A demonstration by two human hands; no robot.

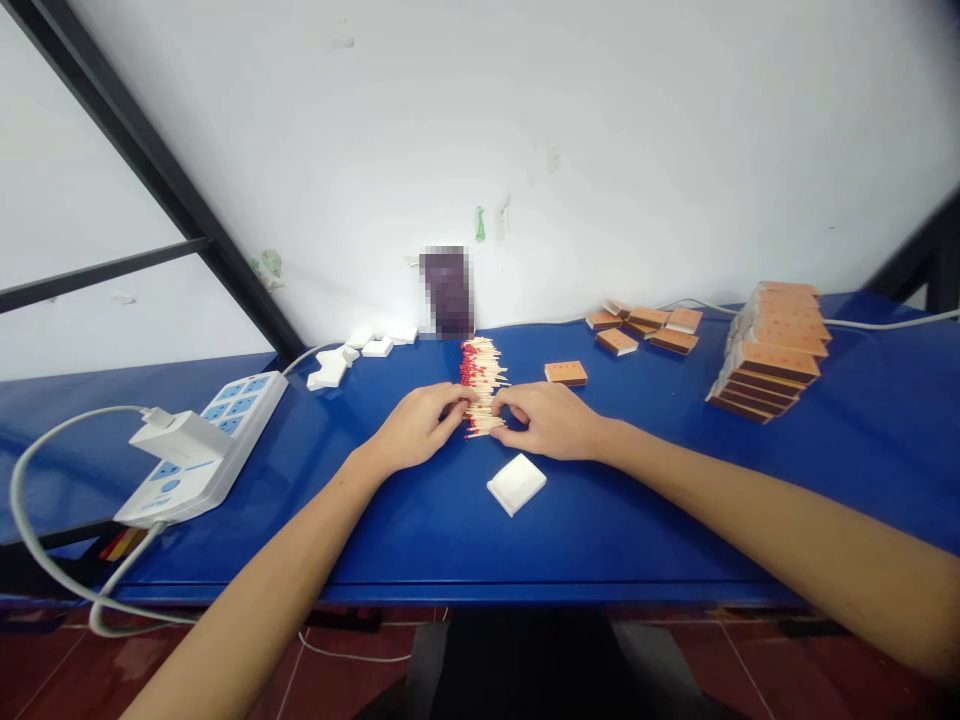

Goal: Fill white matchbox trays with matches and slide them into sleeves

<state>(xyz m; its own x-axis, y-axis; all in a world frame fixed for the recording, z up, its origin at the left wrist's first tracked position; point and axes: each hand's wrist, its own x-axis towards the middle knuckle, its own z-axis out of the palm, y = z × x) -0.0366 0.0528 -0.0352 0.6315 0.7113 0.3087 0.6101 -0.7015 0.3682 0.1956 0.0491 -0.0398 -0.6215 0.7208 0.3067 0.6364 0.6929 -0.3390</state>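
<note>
A long row of wooden matches (484, 362) with red heads lies on the blue table, heads to the left and sticks to the right. At its near part, my left hand (421, 425) has thumb and forefinger curled against the head side. Facing it, my right hand (559, 420) curls thumb and forefinger around the plain stick ends, so that some matches sit between the two hands. The other fingers of both hands are mostly hidden. Just in front of the matches rests a white matchbox tray (517, 483), set at an angle. One orange matchbox (566, 373) lies beyond my right hand.
Several white trays (330, 368) lie at the back left. Loose matchboxes (645, 320) and a tall leaning stack of matchboxes (772, 350) are on the right. A power strip (247, 410) with a plugged-in adapter and cable occupies the left side. A blurred dark object (448, 290) stands against the wall.
</note>
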